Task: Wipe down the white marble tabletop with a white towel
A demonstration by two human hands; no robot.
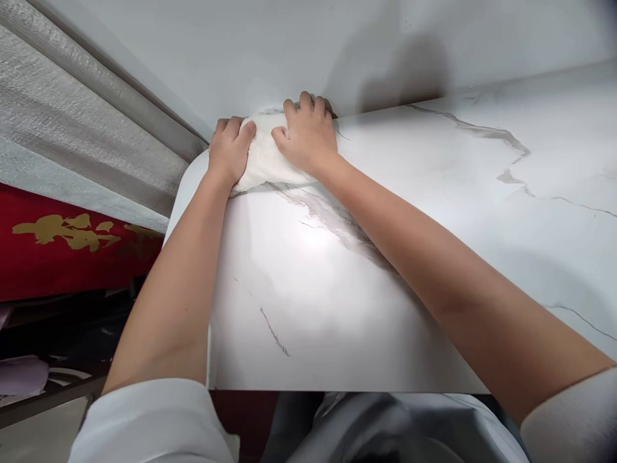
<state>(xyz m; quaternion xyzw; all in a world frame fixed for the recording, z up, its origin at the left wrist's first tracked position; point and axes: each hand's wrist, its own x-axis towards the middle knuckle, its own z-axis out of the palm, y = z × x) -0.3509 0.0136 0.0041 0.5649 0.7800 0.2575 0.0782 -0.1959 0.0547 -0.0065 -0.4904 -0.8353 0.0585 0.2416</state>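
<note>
A soft white cloth (267, 151), folded or bunched into a thick pad, lies on the marble-patterned table (299, 289) at its far left, close to the wall. My left hand (231, 149) grips the cloth's left end, thumb on top and fingers curled over the far side. On its right part rests my right hand (308, 134), the fingers bent over the far edge and the thumb pressing the top. Both arms are stretched forward. The cloth's underside and some fingertips are hidden.
A pale wall (270, 51) runs along the table's far edge. To the left hangs a grey curtain (87, 96), with a red cloth bearing gold marks (29, 263) below it. Dark clutter is at the lower left. The table's rounded left corner is near my left hand.
</note>
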